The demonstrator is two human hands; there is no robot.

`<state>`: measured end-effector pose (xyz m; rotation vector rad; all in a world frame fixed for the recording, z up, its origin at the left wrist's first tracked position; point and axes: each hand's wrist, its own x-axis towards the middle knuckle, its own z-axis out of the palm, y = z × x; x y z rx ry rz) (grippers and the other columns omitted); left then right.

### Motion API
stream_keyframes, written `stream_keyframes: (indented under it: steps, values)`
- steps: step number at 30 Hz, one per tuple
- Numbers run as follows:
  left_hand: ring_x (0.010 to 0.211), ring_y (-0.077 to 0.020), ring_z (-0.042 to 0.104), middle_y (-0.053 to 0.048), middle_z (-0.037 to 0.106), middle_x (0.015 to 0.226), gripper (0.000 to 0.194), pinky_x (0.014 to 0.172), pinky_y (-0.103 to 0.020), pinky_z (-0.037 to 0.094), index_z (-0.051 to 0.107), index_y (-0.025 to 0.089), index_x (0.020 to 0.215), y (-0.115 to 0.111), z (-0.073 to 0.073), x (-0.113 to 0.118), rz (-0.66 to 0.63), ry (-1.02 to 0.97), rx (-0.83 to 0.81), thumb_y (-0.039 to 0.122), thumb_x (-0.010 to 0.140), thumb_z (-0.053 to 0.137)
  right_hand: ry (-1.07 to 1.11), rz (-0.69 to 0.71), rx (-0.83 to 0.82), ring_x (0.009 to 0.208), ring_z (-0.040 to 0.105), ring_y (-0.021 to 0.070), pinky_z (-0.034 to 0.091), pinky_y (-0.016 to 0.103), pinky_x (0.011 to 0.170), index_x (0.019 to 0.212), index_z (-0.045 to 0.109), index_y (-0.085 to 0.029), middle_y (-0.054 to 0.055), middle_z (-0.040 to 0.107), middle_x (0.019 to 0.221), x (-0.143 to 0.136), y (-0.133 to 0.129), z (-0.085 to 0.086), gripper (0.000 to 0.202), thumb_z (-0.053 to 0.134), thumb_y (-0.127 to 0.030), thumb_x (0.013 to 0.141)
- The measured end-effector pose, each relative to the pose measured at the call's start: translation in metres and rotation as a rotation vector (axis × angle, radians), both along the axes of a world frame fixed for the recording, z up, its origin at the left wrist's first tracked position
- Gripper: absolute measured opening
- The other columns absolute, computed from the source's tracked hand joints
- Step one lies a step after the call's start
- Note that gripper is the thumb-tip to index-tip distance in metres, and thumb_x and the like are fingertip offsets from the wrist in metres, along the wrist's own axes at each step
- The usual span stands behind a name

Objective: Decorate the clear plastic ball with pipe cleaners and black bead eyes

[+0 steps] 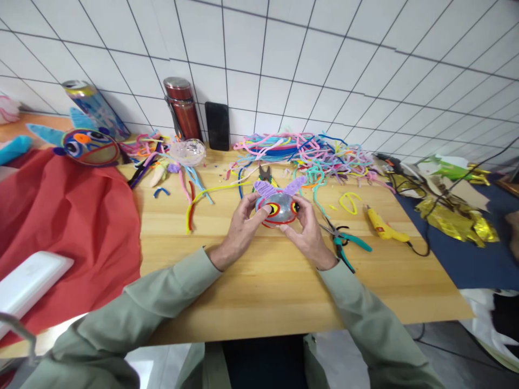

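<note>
Dome [285, 207] runs left-right, purple ears [265, 189] pointing toward wall [308, 70].

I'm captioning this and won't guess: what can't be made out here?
All in the head view:
Eared ball: far side turned away, edges partly covered by the left hand and right hand.
Cutters: handles mostly hidden behind the ball.
White case: cut off by the left edge.
Can: lettering too blurred to read.
Black cord: far end beyond the right edge.
</note>
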<state>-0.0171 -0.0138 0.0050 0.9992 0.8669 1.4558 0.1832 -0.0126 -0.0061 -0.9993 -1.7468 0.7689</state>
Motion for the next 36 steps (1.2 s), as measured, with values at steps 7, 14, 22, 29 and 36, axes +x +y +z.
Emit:
stream_keyframes:
  steps: [7, 14, 22, 29, 36]
  values:
    - [0.110, -0.0211, 0.067, -0.002, 0.072, 0.114, 0.044, 0.105, -0.037, 0.051, 0.066, 0.024, 0.116, 0.002, -0.004, -0.001, 0.010, 0.019, -0.025, 0.045, 0.084, 0.088, -0.001, 0.015, -0.032, 0.156, 0.050, 0.0356, 0.045, 0.061, 0.130, 0.153, 0.045, -0.028, 0.017, 0.049, 0.164, 0.001, -0.002, 0.006, 0.070, 0.079, -0.042, 0.095]
    - [0.111, -0.0215, 0.067, -0.003, 0.073, 0.117, 0.042, 0.103, -0.037, 0.052, 0.065, 0.024, 0.116, 0.001, -0.003, -0.001, -0.017, 0.010, -0.018, 0.044, 0.086, 0.087, -0.016, 0.008, -0.031, 0.155, 0.051, 0.0350, 0.046, 0.060, 0.129, 0.153, 0.045, -0.027, 0.018, 0.049, 0.163, 0.001, -0.003, 0.007, 0.070, 0.080, -0.040, 0.094]
    - [0.115, -0.0217, 0.066, -0.003, 0.072, 0.120, 0.045, 0.108, -0.038, 0.051, 0.064, 0.026, 0.119, -0.001, -0.005, -0.004, -0.047, 0.030, -0.012, 0.051, 0.088, 0.085, -0.041, -0.024, -0.012, 0.156, 0.050, 0.0360, 0.047, 0.060, 0.130, 0.154, 0.047, -0.028, 0.016, 0.050, 0.165, 0.001, -0.003, 0.003, 0.072, 0.082, -0.039, 0.091]
    - [0.115, -0.0239, 0.066, -0.004, 0.072, 0.124, 0.042, 0.100, -0.038, 0.057, 0.065, 0.028, 0.121, -0.003, -0.011, -0.005, -0.020, 0.023, -0.108, 0.059, 0.094, 0.073, -0.037, -0.023, 0.024, 0.158, 0.048, 0.0355, 0.047, 0.060, 0.130, 0.154, 0.045, -0.028, 0.017, 0.048, 0.165, 0.001, -0.003, -0.002, 0.073, 0.081, -0.037, 0.091]
    - [0.123, -0.0246, 0.065, -0.005, 0.071, 0.125, 0.044, 0.109, -0.039, 0.053, 0.066, 0.027, 0.120, -0.001, -0.015, -0.005, -0.018, 0.038, -0.036, 0.056, 0.090, 0.081, -0.035, -0.031, -0.014, 0.156, 0.050, 0.0352, 0.048, 0.060, 0.129, 0.153, 0.046, -0.029, 0.017, 0.048, 0.166, 0.001, -0.002, -0.004, 0.073, 0.082, -0.043, 0.091]
